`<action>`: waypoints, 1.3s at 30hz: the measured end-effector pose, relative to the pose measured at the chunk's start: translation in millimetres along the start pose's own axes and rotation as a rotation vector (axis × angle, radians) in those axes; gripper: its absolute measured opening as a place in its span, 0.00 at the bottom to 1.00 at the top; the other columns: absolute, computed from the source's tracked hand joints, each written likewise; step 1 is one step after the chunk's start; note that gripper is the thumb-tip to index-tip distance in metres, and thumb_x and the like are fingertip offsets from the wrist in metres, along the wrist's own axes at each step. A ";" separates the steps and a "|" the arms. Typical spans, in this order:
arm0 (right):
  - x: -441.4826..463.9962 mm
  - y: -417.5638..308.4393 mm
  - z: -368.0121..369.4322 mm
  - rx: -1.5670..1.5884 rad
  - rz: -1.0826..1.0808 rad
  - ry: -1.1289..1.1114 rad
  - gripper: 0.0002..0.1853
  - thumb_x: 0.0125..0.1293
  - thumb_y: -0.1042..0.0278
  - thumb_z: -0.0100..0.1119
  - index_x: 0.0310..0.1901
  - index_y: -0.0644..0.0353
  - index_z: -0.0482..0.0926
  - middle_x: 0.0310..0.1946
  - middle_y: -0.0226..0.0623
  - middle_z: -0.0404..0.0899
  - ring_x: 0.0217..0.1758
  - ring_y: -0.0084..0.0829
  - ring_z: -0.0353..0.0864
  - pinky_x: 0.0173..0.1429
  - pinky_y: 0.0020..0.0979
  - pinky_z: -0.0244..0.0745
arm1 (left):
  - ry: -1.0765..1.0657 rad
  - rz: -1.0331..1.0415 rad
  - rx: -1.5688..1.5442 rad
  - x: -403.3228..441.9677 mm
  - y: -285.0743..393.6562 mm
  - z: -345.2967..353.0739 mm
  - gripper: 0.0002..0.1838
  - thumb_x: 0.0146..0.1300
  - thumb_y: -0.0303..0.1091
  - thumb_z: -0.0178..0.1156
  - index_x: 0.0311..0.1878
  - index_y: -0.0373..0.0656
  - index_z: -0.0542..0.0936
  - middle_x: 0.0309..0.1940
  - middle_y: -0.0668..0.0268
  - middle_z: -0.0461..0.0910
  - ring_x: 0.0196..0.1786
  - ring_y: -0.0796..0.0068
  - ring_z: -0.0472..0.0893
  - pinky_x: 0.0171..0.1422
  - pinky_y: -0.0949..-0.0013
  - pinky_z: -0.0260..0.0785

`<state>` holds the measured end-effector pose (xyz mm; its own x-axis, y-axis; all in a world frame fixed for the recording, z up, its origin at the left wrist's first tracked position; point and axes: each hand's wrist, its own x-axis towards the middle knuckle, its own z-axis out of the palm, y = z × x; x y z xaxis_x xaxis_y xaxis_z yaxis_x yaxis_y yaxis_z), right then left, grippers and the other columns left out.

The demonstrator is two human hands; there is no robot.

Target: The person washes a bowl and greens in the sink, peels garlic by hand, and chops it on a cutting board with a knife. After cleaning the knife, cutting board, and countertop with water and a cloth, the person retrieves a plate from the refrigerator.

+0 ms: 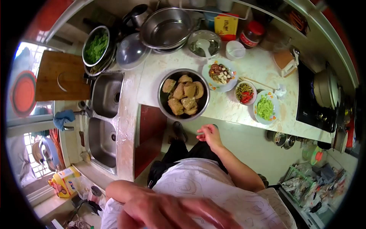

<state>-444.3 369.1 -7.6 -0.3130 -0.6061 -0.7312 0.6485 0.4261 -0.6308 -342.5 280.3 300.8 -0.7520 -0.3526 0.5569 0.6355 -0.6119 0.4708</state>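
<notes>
My right hand [209, 135] hangs just below the counter's front edge, its fingers loosely bent and apart, with nothing in it. Nearest to it is a steel bowl [161, 102] of several browned, seasoned meat pieces [184, 94], at the counter edge. My left hand [167, 210] is raised close to the camera, large and a little blurred; its fingers stretch to the right, and no object shows in it. Behind and right of the bowl are a plate [206, 73] of chopped seasonings, a small bowl [251, 100] of green and red chopped peppers, and a plate [276, 110] of sliced green vegetable.
A double sink [102, 129] is at left, with a wooden cutting board [61, 76] beyond it. Steel basins [167, 26], a glass bowl with a ladle [204, 44] and a red-lidded jar [251, 34] stand at the back. The stove [310, 95] is at right.
</notes>
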 end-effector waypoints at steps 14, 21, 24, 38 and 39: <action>29.1 -38.8 71.0 0.083 -0.151 0.340 0.11 0.58 0.71 0.58 0.41 0.59 0.69 0.31 0.36 0.76 0.29 0.29 0.77 0.31 0.32 0.78 | 0.337 -0.723 0.552 -99.9 168.4 -133.3 0.26 0.68 0.51 0.48 0.42 0.34 0.82 0.48 0.54 0.78 0.56 0.55 0.73 0.63 0.48 0.60; 22.4 -42.6 56.4 0.076 -0.203 0.327 0.12 0.52 0.75 0.56 0.41 0.59 0.74 0.26 0.28 0.75 0.23 0.21 0.70 0.24 0.24 0.64 | 1.117 -0.931 1.958 -283.5 185.1 -176.0 0.15 0.59 0.39 0.60 0.43 0.37 0.82 0.48 0.58 0.80 0.53 0.58 0.78 0.65 0.58 0.62; -4.6 -64.0 66.3 0.029 -0.185 0.284 0.12 0.52 0.75 0.56 0.40 0.56 0.72 0.26 0.27 0.74 0.24 0.20 0.69 0.26 0.23 0.63 | 1.528 0.239 2.297 -296.5 262.3 -194.2 0.12 0.59 0.38 0.60 0.40 0.40 0.82 0.36 0.55 0.82 0.39 0.56 0.80 0.43 0.63 0.71; -143.5 -47.4 -40.0 0.096 -0.215 0.381 0.10 0.55 0.78 0.54 0.40 0.60 0.72 0.26 0.33 0.76 0.17 0.26 0.73 0.19 0.27 0.70 | 1.689 -0.071 2.705 -211.1 389.0 -217.3 0.17 0.67 0.45 0.49 0.47 0.45 0.81 0.40 0.53 0.81 0.42 0.53 0.81 0.43 0.58 0.72; -148.7 -44.3 -49.9 0.111 -0.247 0.419 0.09 0.55 0.78 0.54 0.40 0.60 0.72 0.27 0.33 0.76 0.17 0.26 0.73 0.19 0.27 0.70 | 1.666 -0.011 2.628 -196.2 358.5 -212.6 0.17 0.68 0.44 0.49 0.48 0.44 0.80 0.40 0.54 0.82 0.42 0.56 0.81 0.44 0.61 0.72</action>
<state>-461.1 473.8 116.1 -0.7038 -0.3479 -0.6193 0.5825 0.2163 -0.7835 -4.3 -20.4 214.8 0.2499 -0.7193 0.6482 -0.9474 -0.0432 0.3173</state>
